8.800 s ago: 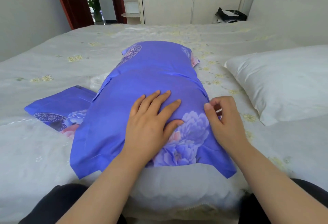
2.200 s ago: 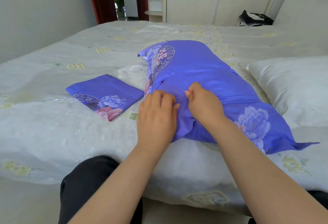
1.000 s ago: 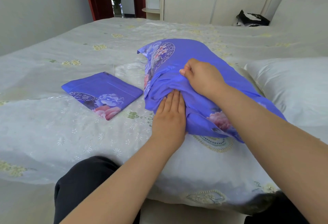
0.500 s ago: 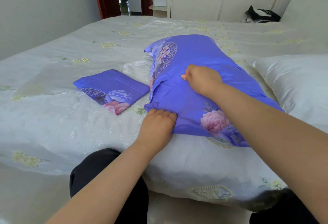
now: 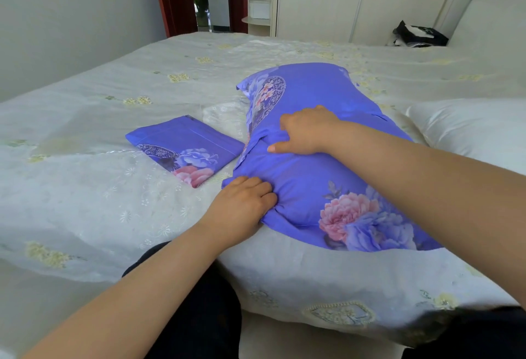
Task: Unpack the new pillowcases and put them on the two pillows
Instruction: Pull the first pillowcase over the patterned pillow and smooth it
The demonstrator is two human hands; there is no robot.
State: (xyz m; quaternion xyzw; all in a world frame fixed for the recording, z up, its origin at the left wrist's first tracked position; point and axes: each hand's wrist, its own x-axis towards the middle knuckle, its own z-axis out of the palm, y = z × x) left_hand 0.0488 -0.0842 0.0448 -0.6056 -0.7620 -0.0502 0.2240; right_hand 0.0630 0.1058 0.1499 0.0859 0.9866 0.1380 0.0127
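While the plump pillow in its blue-violet floral satin pillowcase lies near the bed's front edge on the cream embroidered bedspread, both hands work its left side. The left hand is curled, fingers bunching the case's near corner. The right hand presses on top, thumb stretched out flat; its fingers look tucked into a fold of fabric, but I can't tell if they actually pinch it. The 2nd pillowcase, same print, folded into a flat rectangle, sits just left of the covered pillow, apart from it. A bare white pillow waits on the right.

Risks, as I judge them: satin is slippery, so the flap may slide back out if tucked shallow. Filling may bunch at 1 corner w/ uneven pulling. The pillow is close to the edge, so a hard tug toward the person could drag it off.
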